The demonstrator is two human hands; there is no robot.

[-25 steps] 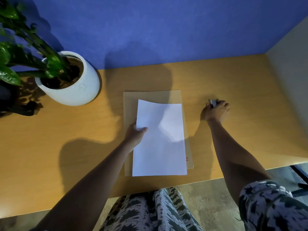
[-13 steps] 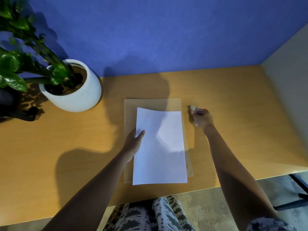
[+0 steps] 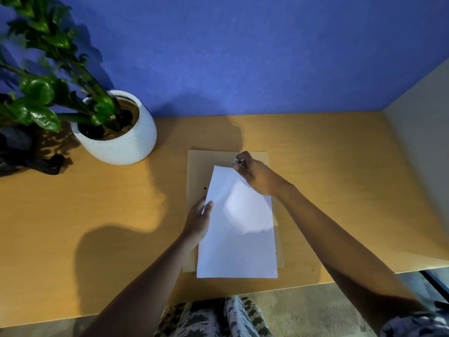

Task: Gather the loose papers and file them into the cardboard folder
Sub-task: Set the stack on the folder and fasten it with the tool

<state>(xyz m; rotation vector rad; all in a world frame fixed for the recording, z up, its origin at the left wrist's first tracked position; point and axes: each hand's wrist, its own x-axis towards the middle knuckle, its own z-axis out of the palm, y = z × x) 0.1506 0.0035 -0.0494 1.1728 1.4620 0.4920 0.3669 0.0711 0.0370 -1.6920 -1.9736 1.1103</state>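
Observation:
A stack of white papers [image 3: 239, 234] lies on a tan cardboard folder [image 3: 198, 171] at the middle of the wooden desk. The sheets overhang the folder's near edge. My left hand [image 3: 198, 221] pinches the stack's left edge, thumb on top. My right hand [image 3: 256, 175] sits at the stack's top right corner, fingers closed on a small shiny metal clip [image 3: 237, 161]. A small dark hole [image 3: 205, 188] shows in the folder beside the papers' left edge.
A white pot with a leafy green plant [image 3: 116, 139] stands at the back left of the desk [image 3: 340, 190]. A dark bag [image 3: 19, 152] lies at the far left. A blue wall runs behind; a pale panel closes the right side.
My right hand picked up the small clip from the desk on the right and carried it left to the papers' top corner. My left hand stayed on the stack's left edge.

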